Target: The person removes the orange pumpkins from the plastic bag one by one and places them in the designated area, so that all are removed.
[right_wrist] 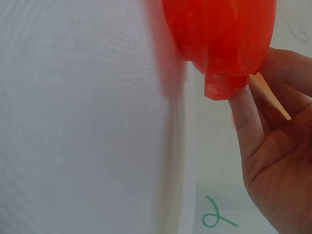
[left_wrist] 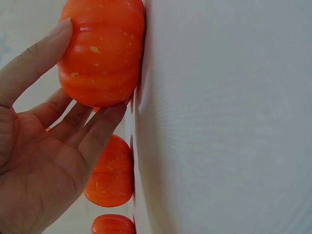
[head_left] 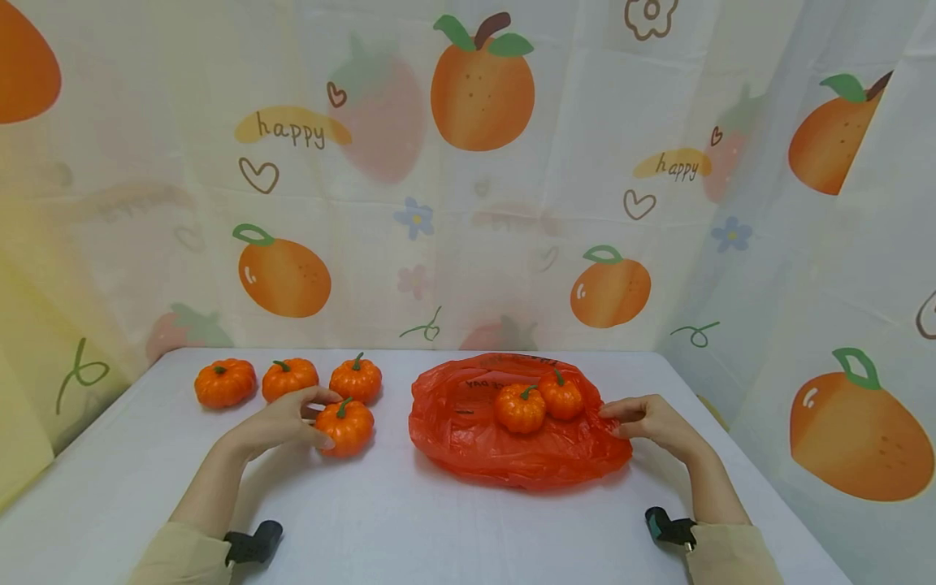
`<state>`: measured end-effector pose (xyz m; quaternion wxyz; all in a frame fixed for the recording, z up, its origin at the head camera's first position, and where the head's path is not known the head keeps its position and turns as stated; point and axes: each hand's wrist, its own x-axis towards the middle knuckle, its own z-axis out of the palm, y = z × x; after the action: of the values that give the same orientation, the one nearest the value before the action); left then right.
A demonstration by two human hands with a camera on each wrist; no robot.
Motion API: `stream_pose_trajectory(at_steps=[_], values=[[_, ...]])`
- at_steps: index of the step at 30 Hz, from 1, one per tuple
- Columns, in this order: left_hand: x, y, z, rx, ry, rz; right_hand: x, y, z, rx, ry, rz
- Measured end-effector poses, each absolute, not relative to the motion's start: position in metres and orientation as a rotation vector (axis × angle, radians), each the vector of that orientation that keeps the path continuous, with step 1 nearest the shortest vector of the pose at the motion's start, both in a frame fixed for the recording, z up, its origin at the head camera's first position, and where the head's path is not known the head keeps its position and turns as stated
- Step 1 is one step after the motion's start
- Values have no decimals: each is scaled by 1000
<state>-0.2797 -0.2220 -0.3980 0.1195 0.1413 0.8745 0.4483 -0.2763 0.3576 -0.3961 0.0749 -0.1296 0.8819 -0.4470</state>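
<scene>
My left hand holds a small orange pumpkin at its left side, the thumb in front and the fingers behind. In the left wrist view the thumb lies along one side of this pumpkin, which rests against the white table. A red plastic bag lies spread to the right, its mouth open upward. Two small pumpkins, a nearer one and a farther one, sit in it. The right edge of the bag is pinched by my right hand; the right wrist view shows fingertips at the gathered plastic.
Three more pumpkins stand along the back left: the leftmost, a middle one and another just behind the held one. The white table ends at a printed curtain. Dark wrist cameras are strapped at both sleeves.
</scene>
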Motion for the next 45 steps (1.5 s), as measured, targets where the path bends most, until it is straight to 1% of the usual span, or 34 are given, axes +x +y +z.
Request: stream_pose_trajectory(at_steps=[28, 45], values=[[-277, -223, -390, 450, 2582, 1350, -275, 357, -395, -380, 2642, -1337], [-273, -204, -373, 430, 2729, 1371, -275, 357, -396, -380, 2635, -1348]])
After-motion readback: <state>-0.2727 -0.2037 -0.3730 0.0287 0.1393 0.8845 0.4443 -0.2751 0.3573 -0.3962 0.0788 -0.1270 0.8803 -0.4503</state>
